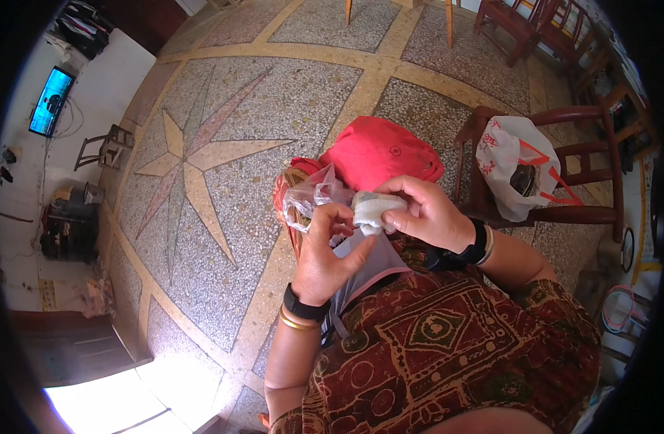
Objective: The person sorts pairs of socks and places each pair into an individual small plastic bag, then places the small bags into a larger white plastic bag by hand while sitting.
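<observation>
A small, thick, folded piece of whitish ribbed fabric (378, 210) with a greyish-green patch is pinched between the thumb and fingers of my right hand (432, 214). At its left edge is my left hand (326, 252), thumb and curled fingers apart; whether the fingertips grip the fabric cannot be told. A crumpled clear plastic bag (323, 190) rests over my knee, just beyond the left fingers. Below the hands, a light grey cloth with a pink edge (367, 260) covers part of my lap. Past the fabric lies a bright red cloth item (383, 149).
To the right, a dark red wooden chair (579, 214) holds a white plastic bag (513, 179) with red handles. More wooden chairs (519, 27) stand at the far right. A small wooden stool (106, 147) is by the left wall, under a lit television (51, 102). The floor (245, 179) is patterned terrazzo.
</observation>
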Tool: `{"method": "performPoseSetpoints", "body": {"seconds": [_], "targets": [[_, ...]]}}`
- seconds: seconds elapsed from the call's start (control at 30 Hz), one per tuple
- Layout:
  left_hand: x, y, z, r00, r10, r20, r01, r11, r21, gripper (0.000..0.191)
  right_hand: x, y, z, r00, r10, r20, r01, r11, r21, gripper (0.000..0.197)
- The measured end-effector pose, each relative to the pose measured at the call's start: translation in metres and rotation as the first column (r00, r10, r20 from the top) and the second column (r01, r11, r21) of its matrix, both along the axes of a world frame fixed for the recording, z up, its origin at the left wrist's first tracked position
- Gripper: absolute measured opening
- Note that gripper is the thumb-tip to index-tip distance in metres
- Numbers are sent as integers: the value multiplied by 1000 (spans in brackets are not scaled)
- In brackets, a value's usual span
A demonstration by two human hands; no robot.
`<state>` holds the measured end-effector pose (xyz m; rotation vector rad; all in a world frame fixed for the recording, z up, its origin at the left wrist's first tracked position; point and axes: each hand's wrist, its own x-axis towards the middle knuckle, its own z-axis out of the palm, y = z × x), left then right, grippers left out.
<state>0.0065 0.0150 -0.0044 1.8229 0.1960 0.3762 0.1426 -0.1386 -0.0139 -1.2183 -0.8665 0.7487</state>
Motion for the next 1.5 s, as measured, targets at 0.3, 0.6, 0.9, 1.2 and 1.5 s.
{"method": "performPoseSetpoints", "body": {"seconds": [0.3,0.6,0.9,1.2,1.5], "targets": [[-1,2,4,984,-64,-169,104,965,240,23,5,3,-4,969,49,244,-25,995,-101,37],[1,105,-45,873,487,14,-324,558,764,47,25,0,-6,982,-11,-190,2,999,-46,25],[0,116,-96,872,293,-392,-246,955,165,28,28,1,-8,976,24,-216,-54,989,-134,28],[17,65,-22,995,70,-70,-89,943,-322,20,28,10,-15,956,72,-284,-94,993,-66,30],[10,32,35,991,-27,133,77,919,-386,18,21,19,-3,923,237,-304,-184,964,192,37]]}}
